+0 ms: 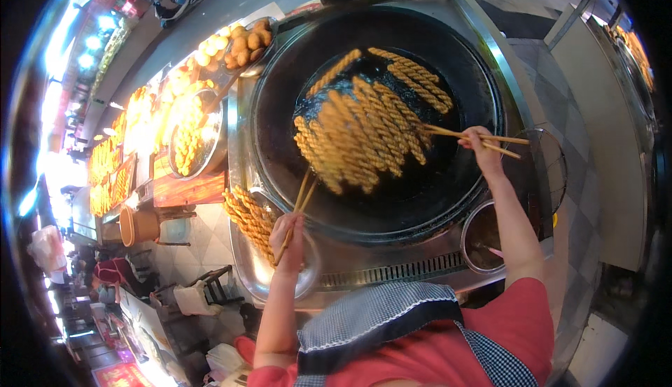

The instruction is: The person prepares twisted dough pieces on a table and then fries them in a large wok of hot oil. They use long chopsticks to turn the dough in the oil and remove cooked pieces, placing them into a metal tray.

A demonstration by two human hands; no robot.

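Observation:
Before me is a wide black wok (pixel 378 214) of dark oil with many golden fried dough twists (pixel 378 119) floating in it. Most lie side by side in a slanting raft; one sits apart at the upper left and several at the upper right. My left hand (pixel 287 237) grips a pair of long wooden chopsticks (pixel 304 190), tips at the raft's lower left edge. My right hand (pixel 480 148) holds another pair of chopsticks (pixel 446 131) whose tips reach the raft's right side. Beside my left hand, more fried twists (pixel 249 219) rest in a metal tray (pixel 252 277).
At right stand a metal pot (pixel 478 240) with liquid and a wire skimmer (pixel 559 177). A metal bowl of fried pieces (pixel 186 135) and round fried balls (pixel 247 43) sit at left. A slotted vent (pixel 388 271) runs along the stove's front. A person (pixel 113 271) is at lower left.

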